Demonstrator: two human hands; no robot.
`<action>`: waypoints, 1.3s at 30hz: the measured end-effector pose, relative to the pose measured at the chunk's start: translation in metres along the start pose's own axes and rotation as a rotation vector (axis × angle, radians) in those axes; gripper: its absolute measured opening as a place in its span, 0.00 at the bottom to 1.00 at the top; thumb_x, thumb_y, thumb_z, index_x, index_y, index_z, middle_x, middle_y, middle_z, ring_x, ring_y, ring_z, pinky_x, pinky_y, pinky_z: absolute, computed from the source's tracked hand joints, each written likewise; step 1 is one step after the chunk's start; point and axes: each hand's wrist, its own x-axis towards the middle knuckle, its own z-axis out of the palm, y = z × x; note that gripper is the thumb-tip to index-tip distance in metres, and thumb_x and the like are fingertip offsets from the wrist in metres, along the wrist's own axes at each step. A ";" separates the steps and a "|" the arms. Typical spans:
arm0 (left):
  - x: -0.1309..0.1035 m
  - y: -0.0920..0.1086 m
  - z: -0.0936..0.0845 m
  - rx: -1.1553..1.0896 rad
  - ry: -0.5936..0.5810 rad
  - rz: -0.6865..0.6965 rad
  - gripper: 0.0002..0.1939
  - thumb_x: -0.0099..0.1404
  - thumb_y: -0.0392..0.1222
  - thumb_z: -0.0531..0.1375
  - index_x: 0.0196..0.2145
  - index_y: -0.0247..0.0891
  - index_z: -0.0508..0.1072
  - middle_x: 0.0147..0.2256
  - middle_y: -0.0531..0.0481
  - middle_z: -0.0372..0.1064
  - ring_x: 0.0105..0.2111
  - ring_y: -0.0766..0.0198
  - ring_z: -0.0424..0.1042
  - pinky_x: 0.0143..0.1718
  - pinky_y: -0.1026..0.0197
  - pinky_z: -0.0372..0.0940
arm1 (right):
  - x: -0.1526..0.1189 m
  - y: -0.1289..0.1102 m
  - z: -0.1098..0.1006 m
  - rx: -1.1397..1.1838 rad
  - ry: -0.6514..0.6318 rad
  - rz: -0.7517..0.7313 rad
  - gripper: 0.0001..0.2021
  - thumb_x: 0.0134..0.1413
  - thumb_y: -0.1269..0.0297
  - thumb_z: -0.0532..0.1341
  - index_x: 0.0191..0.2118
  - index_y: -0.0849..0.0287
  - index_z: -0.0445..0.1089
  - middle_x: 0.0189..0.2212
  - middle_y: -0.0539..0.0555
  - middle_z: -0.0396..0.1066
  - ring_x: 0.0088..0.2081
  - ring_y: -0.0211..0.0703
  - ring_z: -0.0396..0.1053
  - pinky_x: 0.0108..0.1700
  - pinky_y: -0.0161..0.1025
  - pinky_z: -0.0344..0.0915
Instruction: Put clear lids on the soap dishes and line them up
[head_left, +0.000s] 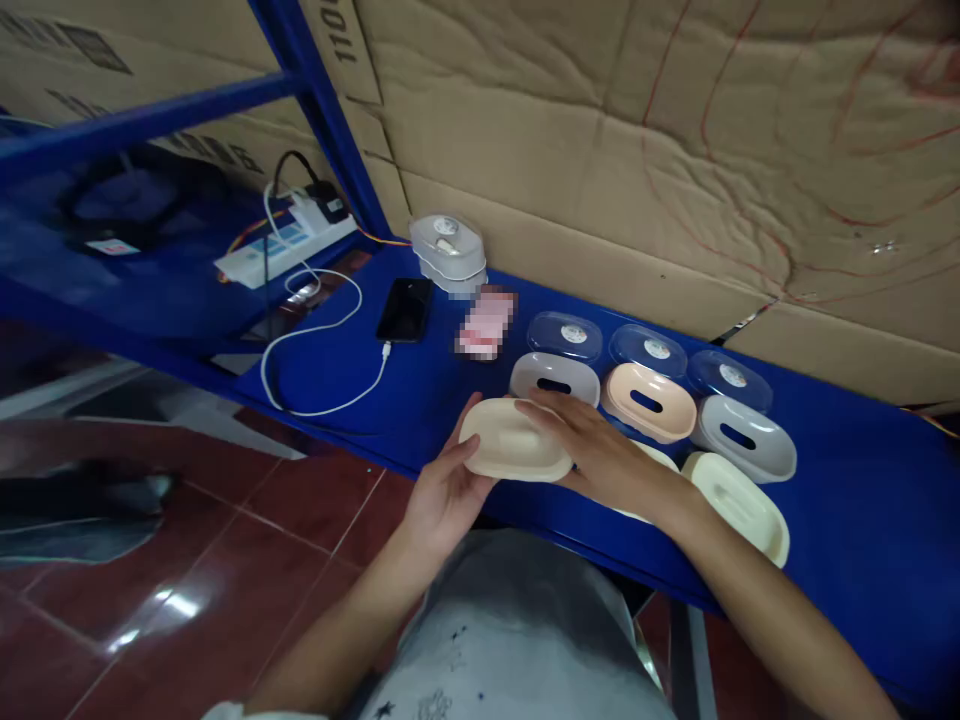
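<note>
Along the front edge of the blue shelf [862, 500], both hands hold a cream oval tray [514, 440], which hangs partly past the lip over the red tiled floor [247, 540]. Open shelf lies to the tray's left, up to the white cable [315, 330] and the black phone [405, 308]. To its right the room is tight: a grey dish [555, 378], a peach dish [649, 402] and another grey dish [745, 437] stand in a row, with three clear lids [564, 335] behind them against the cardboard wall [637, 150].

The left hand [442, 495] cups the tray's near left end, fingers curled under it and thumb on the rim. The right hand [592, 450] lies flat over its right end, fingers stretched out. That hand covers most of a second cream piece [660, 458]; a third [739, 505] lies clear beside the wrist. A pinkish item [486, 323] by the phone is blurred. The tray's long axis runs left to right, nearly parallel to the shelf edge, hollow side down.
</note>
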 end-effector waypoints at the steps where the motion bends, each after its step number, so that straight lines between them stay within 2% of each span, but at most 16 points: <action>1: 0.002 0.000 -0.003 -0.026 0.037 -0.033 0.39 0.67 0.30 0.62 0.72 0.43 0.58 0.61 0.43 0.74 0.61 0.51 0.74 0.66 0.49 0.66 | 0.000 0.007 0.000 -0.013 -0.003 0.014 0.46 0.64 0.67 0.66 0.78 0.46 0.40 0.75 0.61 0.52 0.75 0.59 0.50 0.71 0.64 0.57; 3: 0.003 0.003 -0.008 -0.069 0.108 -0.052 0.36 0.70 0.26 0.58 0.73 0.38 0.58 0.58 0.42 0.77 0.59 0.53 0.76 0.65 0.52 0.68 | -0.001 0.025 0.000 -0.079 0.033 0.083 0.44 0.63 0.66 0.67 0.77 0.47 0.44 0.74 0.61 0.54 0.74 0.61 0.52 0.70 0.67 0.57; 5: 0.002 0.006 -0.012 -0.118 0.152 -0.048 0.34 0.72 0.26 0.55 0.73 0.36 0.57 0.55 0.41 0.79 0.58 0.54 0.77 0.65 0.53 0.68 | 0.001 0.042 -0.001 -0.152 0.073 0.160 0.34 0.65 0.67 0.65 0.73 0.51 0.57 0.70 0.62 0.63 0.70 0.62 0.60 0.67 0.66 0.60; 7: -0.001 0.011 -0.013 -0.158 0.145 -0.054 0.31 0.75 0.28 0.53 0.73 0.37 0.57 0.55 0.41 0.79 0.59 0.52 0.76 0.66 0.48 0.67 | 0.002 0.052 -0.004 -0.186 0.094 0.191 0.22 0.68 0.67 0.62 0.66 0.55 0.69 0.63 0.62 0.71 0.65 0.61 0.67 0.65 0.63 0.65; 9: -0.002 0.014 -0.011 -0.173 0.080 -0.061 0.29 0.78 0.34 0.52 0.73 0.40 0.57 0.58 0.41 0.77 0.62 0.47 0.73 0.67 0.38 0.65 | 0.004 0.051 -0.010 -0.174 0.158 0.201 0.17 0.71 0.63 0.60 0.61 0.56 0.74 0.59 0.61 0.76 0.60 0.61 0.72 0.62 0.61 0.68; 11: -0.001 0.015 -0.007 -0.162 0.009 -0.071 0.27 0.79 0.40 0.52 0.73 0.43 0.58 0.61 0.41 0.74 0.65 0.44 0.69 0.66 0.30 0.62 | 0.004 0.041 -0.018 -0.128 0.265 0.201 0.17 0.72 0.60 0.60 0.61 0.54 0.74 0.56 0.60 0.78 0.57 0.59 0.75 0.59 0.60 0.70; 13: 0.003 0.014 -0.001 -0.137 -0.046 -0.086 0.25 0.79 0.46 0.53 0.71 0.43 0.61 0.62 0.42 0.73 0.67 0.41 0.65 0.65 0.27 0.61 | 0.004 0.024 -0.026 -0.066 0.320 0.149 0.18 0.72 0.58 0.60 0.62 0.52 0.74 0.56 0.58 0.78 0.56 0.57 0.75 0.59 0.58 0.71; 16: 0.013 0.011 0.009 -0.078 -0.141 -0.100 0.28 0.77 0.57 0.55 0.67 0.40 0.66 0.62 0.40 0.73 0.68 0.39 0.63 0.65 0.28 0.61 | 0.003 0.002 -0.029 -0.005 0.223 0.020 0.18 0.72 0.60 0.60 0.64 0.49 0.72 0.58 0.56 0.77 0.59 0.54 0.73 0.61 0.55 0.70; 18: 0.019 0.008 0.014 -0.034 -0.208 -0.070 0.31 0.75 0.61 0.58 0.66 0.39 0.68 0.62 0.39 0.72 0.69 0.38 0.61 0.66 0.30 0.61 | 0.003 -0.005 -0.026 -0.029 0.168 -0.001 0.19 0.73 0.63 0.59 0.65 0.47 0.71 0.59 0.55 0.77 0.61 0.54 0.72 0.61 0.56 0.69; 22: 0.027 0.001 0.015 0.029 -0.237 -0.008 0.27 0.71 0.48 0.65 0.64 0.40 0.69 0.59 0.41 0.75 0.67 0.41 0.65 0.67 0.34 0.62 | 0.005 -0.003 -0.014 -0.110 0.126 -0.005 0.19 0.73 0.65 0.57 0.65 0.49 0.71 0.59 0.56 0.77 0.60 0.54 0.73 0.60 0.56 0.70; 27: 0.033 -0.003 0.006 0.029 -0.147 -0.062 0.20 0.72 0.46 0.65 0.57 0.37 0.75 0.53 0.41 0.79 0.58 0.46 0.74 0.63 0.36 0.67 | 0.003 -0.003 -0.005 -0.178 0.019 -0.081 0.20 0.71 0.74 0.55 0.63 0.58 0.73 0.59 0.61 0.76 0.60 0.57 0.73 0.60 0.58 0.70; 29: 0.034 -0.005 0.005 0.046 -0.111 -0.069 0.17 0.71 0.43 0.65 0.55 0.36 0.76 0.51 0.42 0.80 0.56 0.47 0.76 0.62 0.37 0.68 | 0.005 -0.003 -0.011 -0.134 -0.001 -0.085 0.20 0.72 0.73 0.56 0.63 0.55 0.73 0.59 0.60 0.76 0.60 0.56 0.73 0.60 0.57 0.71; 31: 0.035 -0.006 0.006 0.062 -0.104 -0.067 0.16 0.70 0.41 0.65 0.54 0.36 0.76 0.51 0.42 0.80 0.55 0.48 0.77 0.62 0.37 0.68 | 0.011 0.003 -0.022 -0.054 0.019 -0.061 0.18 0.73 0.65 0.57 0.63 0.50 0.73 0.59 0.56 0.77 0.60 0.53 0.73 0.61 0.55 0.71; 33: 0.036 -0.008 0.006 0.070 -0.115 -0.062 0.18 0.70 0.41 0.66 0.56 0.36 0.76 0.51 0.42 0.80 0.56 0.46 0.76 0.62 0.36 0.67 | 0.022 0.017 -0.032 -0.032 0.096 0.028 0.18 0.75 0.60 0.56 0.64 0.50 0.72 0.59 0.56 0.76 0.61 0.53 0.72 0.63 0.55 0.70; 36: 0.035 -0.008 0.005 0.073 -0.132 -0.061 0.24 0.71 0.44 0.66 0.61 0.38 0.72 0.53 0.41 0.80 0.60 0.44 0.73 0.63 0.37 0.66 | 0.039 0.047 -0.036 -0.185 0.206 0.255 0.22 0.75 0.61 0.53 0.69 0.55 0.65 0.64 0.62 0.71 0.67 0.61 0.66 0.68 0.65 0.60; 39: 0.033 -0.006 0.003 0.065 -0.150 -0.079 0.26 0.72 0.47 0.64 0.65 0.41 0.69 0.54 0.42 0.79 0.61 0.44 0.73 0.63 0.37 0.67 | 0.049 0.072 -0.025 -0.317 0.101 0.378 0.28 0.70 0.63 0.58 0.72 0.57 0.59 0.66 0.66 0.67 0.69 0.67 0.60 0.70 0.72 0.52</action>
